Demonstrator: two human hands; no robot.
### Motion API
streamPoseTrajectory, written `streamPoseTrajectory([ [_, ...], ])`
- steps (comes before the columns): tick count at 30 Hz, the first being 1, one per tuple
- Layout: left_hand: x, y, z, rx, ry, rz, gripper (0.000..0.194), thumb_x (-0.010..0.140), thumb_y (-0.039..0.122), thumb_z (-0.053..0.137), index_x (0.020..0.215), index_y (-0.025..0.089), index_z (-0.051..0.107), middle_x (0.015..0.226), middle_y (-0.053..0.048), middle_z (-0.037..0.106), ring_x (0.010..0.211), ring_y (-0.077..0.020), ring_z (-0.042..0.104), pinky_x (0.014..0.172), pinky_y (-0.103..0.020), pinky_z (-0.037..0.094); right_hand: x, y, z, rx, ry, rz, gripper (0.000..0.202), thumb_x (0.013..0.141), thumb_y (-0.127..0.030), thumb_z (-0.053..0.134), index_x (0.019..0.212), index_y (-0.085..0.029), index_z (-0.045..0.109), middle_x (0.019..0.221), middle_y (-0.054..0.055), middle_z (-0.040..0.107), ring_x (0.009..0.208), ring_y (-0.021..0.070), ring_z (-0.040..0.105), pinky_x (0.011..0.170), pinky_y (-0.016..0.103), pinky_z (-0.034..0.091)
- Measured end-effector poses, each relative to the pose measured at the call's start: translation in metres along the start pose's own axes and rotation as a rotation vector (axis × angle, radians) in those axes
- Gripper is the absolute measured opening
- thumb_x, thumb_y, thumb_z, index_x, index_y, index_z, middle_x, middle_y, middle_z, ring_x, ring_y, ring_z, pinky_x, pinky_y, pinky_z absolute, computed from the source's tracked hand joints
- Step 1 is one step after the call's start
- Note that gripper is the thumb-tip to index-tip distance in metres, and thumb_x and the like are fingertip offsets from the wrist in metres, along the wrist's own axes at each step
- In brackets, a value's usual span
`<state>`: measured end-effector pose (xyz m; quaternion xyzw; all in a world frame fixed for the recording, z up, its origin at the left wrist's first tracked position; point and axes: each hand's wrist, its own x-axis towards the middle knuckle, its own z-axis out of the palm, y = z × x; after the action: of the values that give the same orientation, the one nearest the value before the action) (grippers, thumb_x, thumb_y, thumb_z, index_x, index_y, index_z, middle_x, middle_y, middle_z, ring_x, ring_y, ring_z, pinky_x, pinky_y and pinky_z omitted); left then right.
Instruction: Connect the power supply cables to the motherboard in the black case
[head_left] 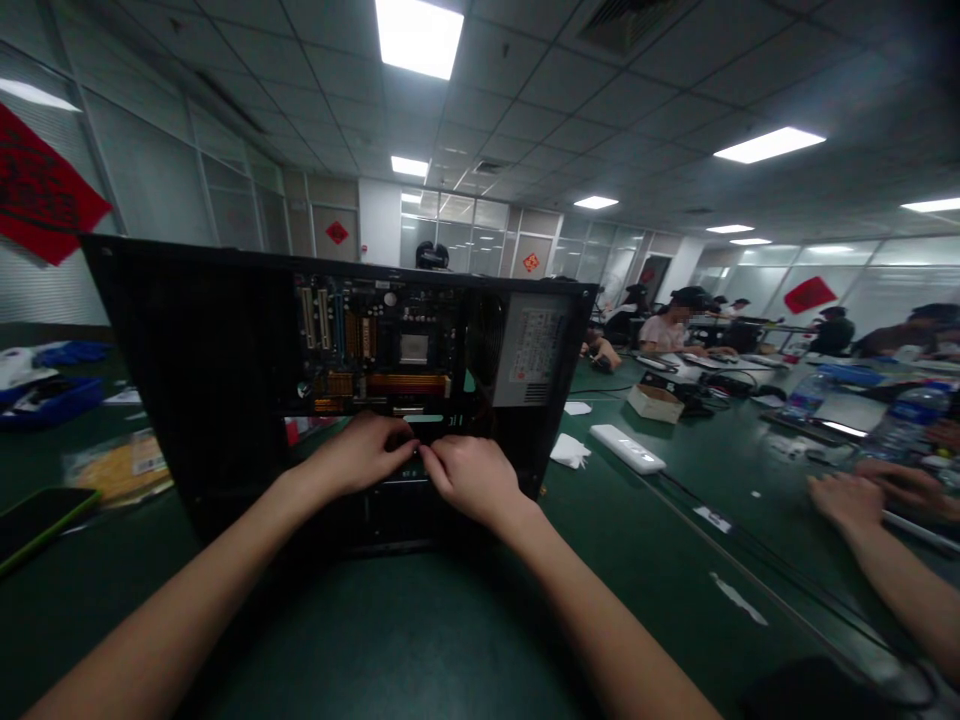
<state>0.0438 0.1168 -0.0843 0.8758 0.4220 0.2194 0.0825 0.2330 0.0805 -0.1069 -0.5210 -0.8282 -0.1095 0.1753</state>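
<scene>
An open black computer case (337,262) stands upright on the green table in front of me. Inside it, the motherboard (379,322) shows a square metal-topped processor (414,349), pale slots and orange memory slots. A power supply (534,350) with a label fills the upper right corner. My left hand (367,452) reaches into the lower part, thumb and fingertips pressed together. Close beside it, my right hand (476,475) is closed too, its thumb nearly meeting the left fingertips. Whatever lies between the fingers is too small and dark to make out.
On the left lie a phone (45,520), a plastic bag (124,468) and a blue tray (52,398). To the right are a white power strip (628,449), crumpled tissue (571,451), a small box (655,401) and bottles (911,425). A co-worker's hands (851,500) rest at the far right.
</scene>
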Motion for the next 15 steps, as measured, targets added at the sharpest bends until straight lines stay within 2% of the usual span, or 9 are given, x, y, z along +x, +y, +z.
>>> streamPoseTrajectory([
  [3, 0.001, 0.000, -0.001, -0.004, -0.050, 0.001, 0.033, 0.096, 0.035, 0.048, 0.083, 0.017, 0.073, 0.082, -0.007, 0.075, 0.072, -0.0212, 0.067, 0.064, -0.029, 0.042, 0.000, 0.001, 0.000, 0.036, -0.002, 0.003, 0.044, 0.105, -0.040, 0.037, 0.090, -0.020, 0.073, 0.093, 0.008, 0.076, 0.083, 0.0206, 0.071, 0.072, 0.028, 0.047],
  [6, -0.001, -0.001, -0.002, -0.028, -0.023, 0.069, 0.032, 0.098, 0.033, 0.046, 0.091, 0.017, 0.073, 0.088, -0.007, 0.075, 0.078, -0.0224, 0.069, 0.070, -0.031, 0.047, 0.000, 0.008, 0.003, 0.250, 0.058, 0.010, 0.042, 0.103, -0.040, 0.041, 0.083, -0.019, 0.071, 0.089, 0.008, 0.075, 0.082, 0.0201, 0.070, 0.075, 0.028, 0.047],
  [9, -0.006, 0.003, -0.002, -0.033, 0.121, 0.236, 0.030, 0.099, 0.033, 0.049, 0.115, 0.018, 0.069, 0.112, -0.011, 0.073, 0.103, -0.0258, 0.067, 0.091, -0.037, 0.050, 0.003, 0.013, 0.003, 0.798, 0.140, 0.109, 0.044, 0.102, -0.045, 0.042, 0.080, -0.017, 0.068, 0.081, 0.008, 0.073, 0.077, 0.0183, 0.068, 0.073, 0.027, 0.048],
  [11, -0.009, 0.012, 0.000, -0.073, 0.241, 0.346, 0.036, 0.096, 0.036, 0.056, 0.127, 0.018, 0.062, 0.127, -0.014, 0.066, 0.119, -0.0282, 0.061, 0.103, -0.041, 0.047, 0.005, 0.009, -0.003, 1.243, 0.132, 0.191, 0.045, 0.101, -0.051, 0.041, 0.091, -0.016, 0.067, 0.082, 0.008, 0.071, 0.074, 0.0174, 0.066, 0.068, 0.026, 0.050],
  [13, -0.011, 0.026, 0.003, -0.215, 0.363, 0.411, 0.055, 0.090, 0.040, 0.066, 0.139, 0.020, 0.052, 0.140, -0.016, 0.056, 0.131, -0.0304, 0.053, 0.112, -0.044, 0.042, 0.008, -0.001, -0.015, 1.608, 0.096, 0.197, 0.047, 0.100, -0.055, 0.039, 0.104, -0.017, 0.064, 0.089, 0.007, 0.071, 0.077, 0.0172, 0.066, 0.068, 0.027, 0.052],
  [15, -0.012, 0.042, 0.006, -0.457, 0.514, 0.391, 0.080, 0.083, 0.047, 0.074, 0.150, 0.024, 0.036, 0.152, -0.016, 0.045, 0.140, -0.0326, 0.043, 0.118, -0.048, 0.037, 0.016, -0.017, -0.033, 1.830, 0.079, 0.162, 0.052, 0.100, -0.061, 0.031, 0.104, -0.020, 0.063, 0.089, 0.006, 0.068, 0.077, 0.0175, 0.063, 0.066, 0.028, 0.052],
])
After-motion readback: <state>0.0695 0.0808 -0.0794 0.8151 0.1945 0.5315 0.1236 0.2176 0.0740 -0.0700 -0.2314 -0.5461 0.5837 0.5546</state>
